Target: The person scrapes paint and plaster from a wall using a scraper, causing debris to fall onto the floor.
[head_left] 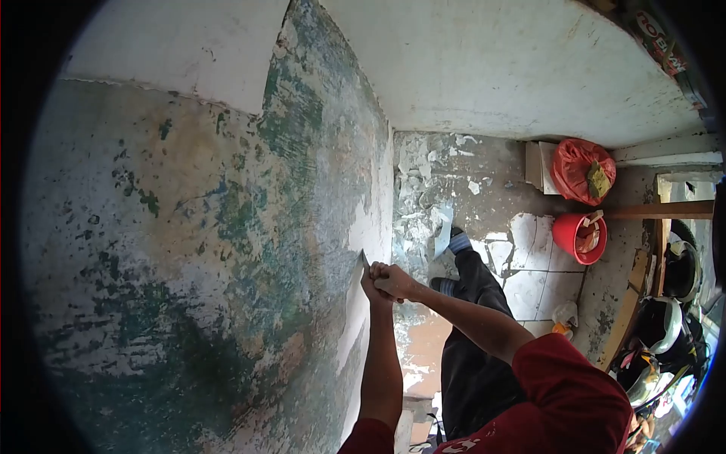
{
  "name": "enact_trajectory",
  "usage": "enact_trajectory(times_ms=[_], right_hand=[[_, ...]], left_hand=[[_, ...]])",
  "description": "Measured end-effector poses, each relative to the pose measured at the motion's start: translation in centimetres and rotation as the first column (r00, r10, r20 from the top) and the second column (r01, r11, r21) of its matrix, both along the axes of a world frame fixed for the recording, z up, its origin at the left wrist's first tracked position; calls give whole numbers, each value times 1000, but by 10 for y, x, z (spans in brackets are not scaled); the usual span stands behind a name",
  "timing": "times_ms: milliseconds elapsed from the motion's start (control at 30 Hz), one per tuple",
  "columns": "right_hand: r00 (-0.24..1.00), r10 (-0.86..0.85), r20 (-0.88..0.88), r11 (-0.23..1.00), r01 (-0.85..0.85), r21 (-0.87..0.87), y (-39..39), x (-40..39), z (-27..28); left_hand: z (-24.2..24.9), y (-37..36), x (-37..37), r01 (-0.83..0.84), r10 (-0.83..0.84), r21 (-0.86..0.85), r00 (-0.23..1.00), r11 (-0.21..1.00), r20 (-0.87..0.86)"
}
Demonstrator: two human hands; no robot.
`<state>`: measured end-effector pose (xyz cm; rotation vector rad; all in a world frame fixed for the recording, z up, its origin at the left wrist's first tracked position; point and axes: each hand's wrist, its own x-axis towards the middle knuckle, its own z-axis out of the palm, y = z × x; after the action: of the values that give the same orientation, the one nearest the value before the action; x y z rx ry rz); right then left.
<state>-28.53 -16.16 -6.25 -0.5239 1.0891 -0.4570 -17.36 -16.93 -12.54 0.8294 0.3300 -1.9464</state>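
Both hands meet at the wall in the middle of the view. My left hand (373, 287) is closed round the handle of a scraper, whose thin blade (364, 258) touches the wall (249, 227) at the edge of a white patch. Against it, my right hand (395, 281) is closed too, wrapped round the same handle; the fingers overlap and hide most of it. Around the blade the wall is mottled green, grey and tan, with white paint (364, 227) beside the corner.
Peeled flakes (420, 189) litter the floor by my feet. A red bucket (569, 236) and a red plastic bag (569, 170) stand along the far side. Helmets (659, 325) and a wooden plank (665, 210) are at the right.
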Motion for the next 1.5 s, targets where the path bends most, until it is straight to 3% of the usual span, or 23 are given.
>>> enact_trajectory(times_ms=[67, 200, 267, 300, 333, 400, 433, 500, 600, 633, 667, 733, 833, 933, 967, 1067, 1167, 1267, 1300, 1400, 1433, 1467, 1500], right_hand=[[983, -174, -52, 982, 170, -87, 2, -9, 22], [974, -155, -165, 938, 93, -334, 29, 2, 41], [924, -361, -130, 829, 254, -499, 20, 18, 31], [980, -162, -115, 973, 139, -183, 7, 8, 32], [966, -239, -100, 958, 218, -185, -3, 8, 29], [972, -212, -97, 970, 197, -140, -4, -1, 31], [942, -324, -89, 878, 264, -400, 7, 1, 31], [947, -289, -143, 837, 177, -518, 27, -3, 60], [958, -258, -123, 900, 193, -391, 16, 7, 63], [944, -251, -212, 888, 137, -440, 6, 4, 63], [977, -166, -131, 980, 149, -130, -6, -8, 67], [971, -222, -93, 955, 197, -220, -1, -9, 44], [936, -299, -184, 795, 137, -591, 23, -6, 68], [959, -230, -165, 922, 160, -353, 13, -2, 81], [947, -301, -116, 863, 218, -456, 18, 5, 66], [945, -290, -154, 929, 239, -281, 24, 4, 66], [877, -453, -158, 754, 283, -593, 35, 17, 69], [941, -332, -63, 940, 326, -99, 11, 3, 86], [926, -374, -49, 925, 368, -90, 2, 9, 66], [895, -421, -145, 848, 331, -413, 8, 9, 52], [870, -458, -181, 787, 303, -537, 16, 13, 41], [892, -419, -170, 797, 271, -540, 11, 12, 41], [913, -374, -160, 810, 238, -537, 10, 11, 42]], left_hand=[[-11, 2, -6, -14, 19, 47, 993, 999, -120], [50, 15, -9, -71, 17, -175, 956, 982, -293], [68, 5, -13, -76, 71, -53, 994, 996, -88], [41, -4, -7, -59, 46, -91, 990, 994, -136], [35, -16, -9, 84, -90, -121, 995, 989, -42], [31, -12, -13, 30, -46, -99, 985, 995, -168], [43, -7, -17, 6, -24, -77, 974, 997, -225], [83, 0, -21, 1, -63, -223, 960, 975, -273], [89, -5, -14, -45, 19, -177, 989, 983, -145], [80, -14, -16, -50, 20, -103, 961, 993, -275], [69, -22, -21, -25, 2, -109, 978, 994, -207], [62, -23, -28, 2, -12, -38, 968, 999, -251], [102, -8, -28, -49, -28, -204, 934, 978, -357], [106, -10, -24, -93, 55, -142, 966, 985, -252], [91, -10, -19, -110, 74, -193, 980, 975, -186], [106, -7, -27, 33, -50, -117, 988, 993, -147], [110, -2, -19, 45, -86, -164, 963, 985, -255], [83, -11, -9, 128, -129, 27, 991, 991, 44], [66, -20, -2, 351, -336, -87, 930, 932, 149], [61, -25, -14, 70, -57, 33, 951, 997, -303], [62, -17, -14, 139, -168, -122, 947, 983, -272], [71, -12, -20, -23, 18, -84, 998, 996, -60], [73, -14, -19, -20, 3, -102, 987, 995, -158]])
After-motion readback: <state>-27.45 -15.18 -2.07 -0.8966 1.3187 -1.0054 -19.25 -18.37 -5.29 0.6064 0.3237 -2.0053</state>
